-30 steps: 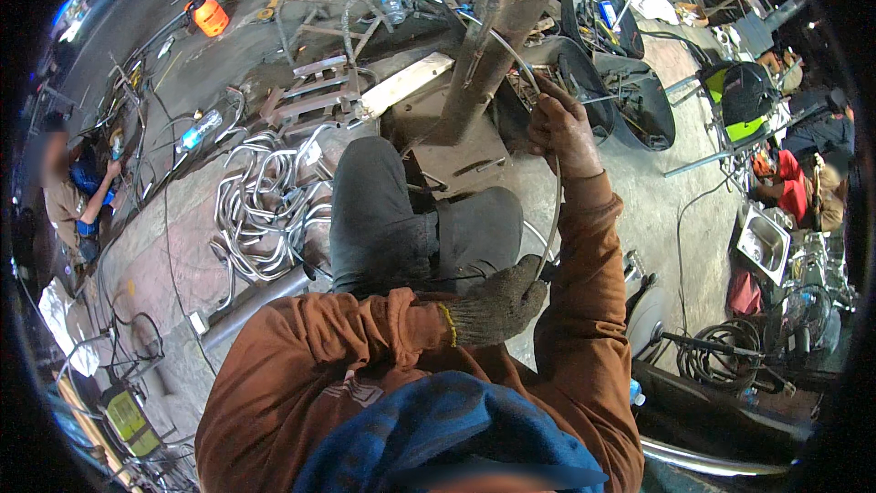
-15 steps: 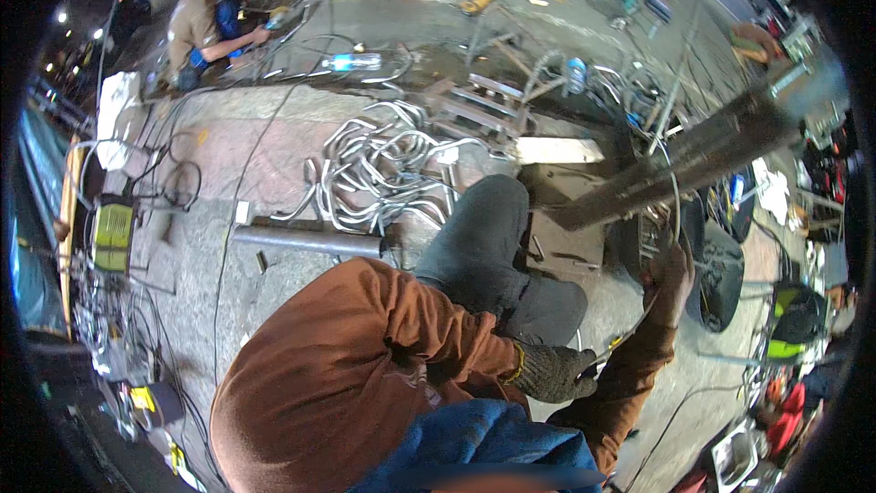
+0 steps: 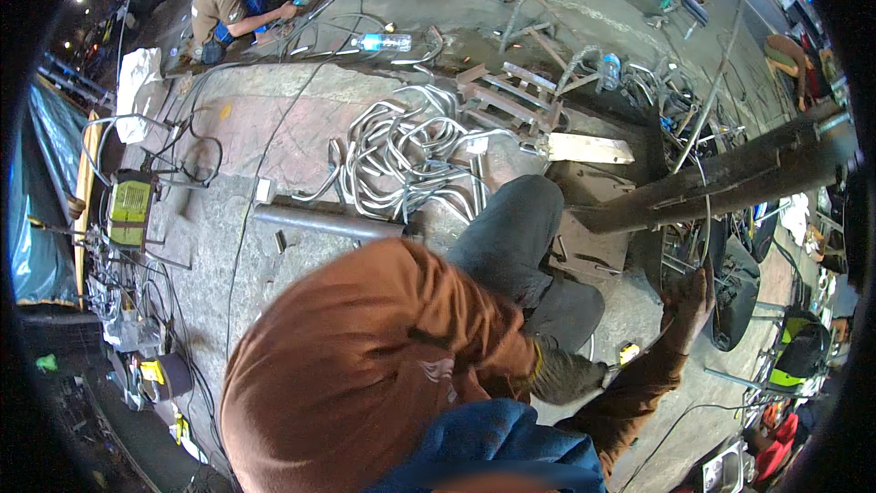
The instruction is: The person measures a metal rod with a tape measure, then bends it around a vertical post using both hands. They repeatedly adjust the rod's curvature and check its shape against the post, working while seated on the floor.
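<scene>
My right hand, bare with a brown sleeve, is closed around a thin, pale, curved strip that rises past a long dark metal beam. My left hand, in a dark knitted glove with a yellow cuff edge, is held low by my knee with its fingers curled. What it grips is hidden. A small yellow-and-black object, resembling a tape measure, shows between my two hands. My bent leg in grey trousers is left of the beam's lower end.
Bent metal tubes lie piled ahead, with a dark pipe nearer. A pale board rests by a metal frame. A green welding machine and cables stand left; a black bucket is right. Another person crouches far left.
The whole view has shifted, so the surroundings sit farther right. Both hands appear slightly lower and farther right; the right hand still grips the strip. The yellow-and-black object shows more plainly.
</scene>
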### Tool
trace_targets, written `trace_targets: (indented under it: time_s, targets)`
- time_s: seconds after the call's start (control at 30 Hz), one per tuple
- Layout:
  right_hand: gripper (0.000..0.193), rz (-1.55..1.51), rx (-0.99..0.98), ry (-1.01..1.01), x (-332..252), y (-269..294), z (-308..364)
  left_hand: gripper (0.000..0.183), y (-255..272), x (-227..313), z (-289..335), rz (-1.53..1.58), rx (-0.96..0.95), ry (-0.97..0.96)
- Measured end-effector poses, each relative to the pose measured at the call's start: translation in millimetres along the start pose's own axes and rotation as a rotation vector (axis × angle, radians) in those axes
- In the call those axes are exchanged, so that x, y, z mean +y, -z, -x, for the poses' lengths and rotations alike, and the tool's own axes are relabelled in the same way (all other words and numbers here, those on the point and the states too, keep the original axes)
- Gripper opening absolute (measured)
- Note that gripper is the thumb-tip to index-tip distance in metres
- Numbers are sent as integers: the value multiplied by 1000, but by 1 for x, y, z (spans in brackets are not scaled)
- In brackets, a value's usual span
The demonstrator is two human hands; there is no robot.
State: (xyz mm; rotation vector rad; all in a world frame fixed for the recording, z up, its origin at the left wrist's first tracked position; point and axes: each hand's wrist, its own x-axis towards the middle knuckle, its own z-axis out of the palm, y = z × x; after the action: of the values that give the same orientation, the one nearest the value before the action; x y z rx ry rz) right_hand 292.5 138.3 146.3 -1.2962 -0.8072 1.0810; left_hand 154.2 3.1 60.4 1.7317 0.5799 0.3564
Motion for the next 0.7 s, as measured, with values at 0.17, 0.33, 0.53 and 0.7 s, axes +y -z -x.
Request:
trace_targets:
  time_s: [0.17,0.33,0.53,0.7]
  targets:
    - [44,162,-315,53,-19,16,-21,28,-65,-26,-38,136,176,-50]
    - [38,30,-234,36,-9,3,-29,34,-48,-51,-41,-11,106,-211]
    - [24,-167,-211,-39,4,5,-29,34,0,-2,-8,-1748,-111,-684]
    - [21,-7,-129,31,7,7,-19,32,10,14,-8,-1903,-194,-671]
